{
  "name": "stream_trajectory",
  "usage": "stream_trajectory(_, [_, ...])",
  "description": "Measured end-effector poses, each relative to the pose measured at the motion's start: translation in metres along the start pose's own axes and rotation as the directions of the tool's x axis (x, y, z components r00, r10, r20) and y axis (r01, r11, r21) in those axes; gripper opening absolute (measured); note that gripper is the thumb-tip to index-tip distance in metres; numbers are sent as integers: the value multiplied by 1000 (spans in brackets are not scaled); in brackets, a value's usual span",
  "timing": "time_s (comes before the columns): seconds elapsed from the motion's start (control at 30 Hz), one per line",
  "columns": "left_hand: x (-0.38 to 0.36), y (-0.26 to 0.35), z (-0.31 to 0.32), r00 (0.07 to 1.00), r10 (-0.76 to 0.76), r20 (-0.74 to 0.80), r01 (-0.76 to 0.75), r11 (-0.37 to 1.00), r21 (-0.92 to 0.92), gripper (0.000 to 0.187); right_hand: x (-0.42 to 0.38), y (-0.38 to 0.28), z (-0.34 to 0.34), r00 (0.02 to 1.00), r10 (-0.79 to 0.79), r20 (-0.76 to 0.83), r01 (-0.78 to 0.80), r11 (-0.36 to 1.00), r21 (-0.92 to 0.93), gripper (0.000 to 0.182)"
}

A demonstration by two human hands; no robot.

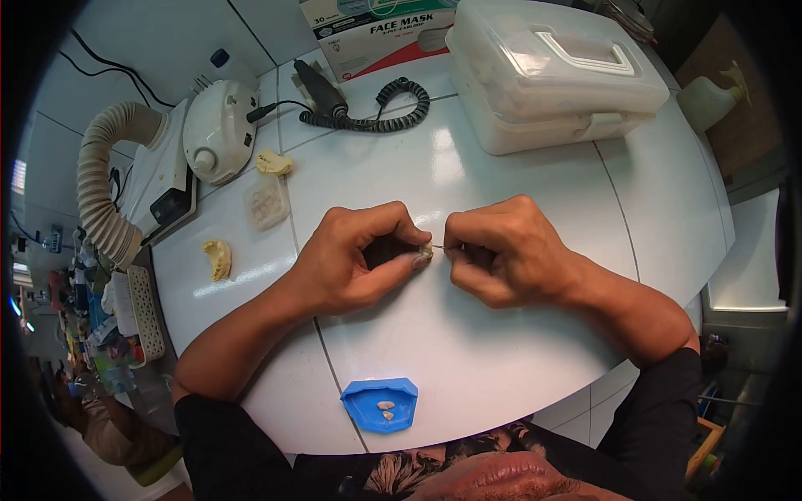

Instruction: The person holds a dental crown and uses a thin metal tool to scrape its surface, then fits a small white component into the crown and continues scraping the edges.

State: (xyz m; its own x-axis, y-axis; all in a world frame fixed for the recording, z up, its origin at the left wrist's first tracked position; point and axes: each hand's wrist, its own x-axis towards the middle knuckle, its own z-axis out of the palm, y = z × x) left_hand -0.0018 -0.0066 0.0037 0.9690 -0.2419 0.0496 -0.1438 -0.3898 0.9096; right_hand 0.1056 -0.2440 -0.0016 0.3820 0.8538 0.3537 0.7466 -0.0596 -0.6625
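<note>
Above the middle of the white tiled table, my left hand [363, 259] pinches a small pale piece [427, 250] between thumb and fingertips. Just to its right, my right hand [510, 253] is closed on a thin metal tool [439, 247], whose tip points at the piece; whether the two touch is too small to tell. Nearer the front edge sits a blue tray [401, 422] with small tooth-like pieces [386, 407] in it.
Yellowish casts [218, 260] and a small clear box [267, 204] lie left. Behind are a white control unit [219, 134], a handpiece with coiled cord [322, 92], a mask box [376, 37] and a translucent case [560, 75]. A ribbed hose [96, 179] curves at left; a person [117, 430] is beyond.
</note>
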Motion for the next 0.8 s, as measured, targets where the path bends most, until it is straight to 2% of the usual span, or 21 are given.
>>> stream_trajectory(0.37, [0, 1, 0, 1000, 6, 6, -6, 999, 48, 14, 0, 0, -2, 1000, 11, 28, -12, 1000, 19, 6])
stream_trajectory(0.57, [-1, 0, 0, 999, -25, 20, 25, 1000, 3, 15, -1, 0, -4, 999, 31, 18, -32, 998, 46, 4])
stream_trajectory(0.63, [0, -3, 1, 999, -51, 8, 52, 995, -79, 19, -1, -1, -7, 999, 31, -9, -30, 997, 78, 3])
stream_trajectory(0.73, [-1, -5, 0, 997, -83, -11, 78, 970, -232, 24, -1, 3, -9, 973, 217, -82, -186, 942, 277, 3])
stream_trajectory(0.8, [-2, -7, -1, 996, -85, -17, 77, 956, -285, 26, -1, 4, -4, 975, 185, -124, -151, 958, 242, 5])
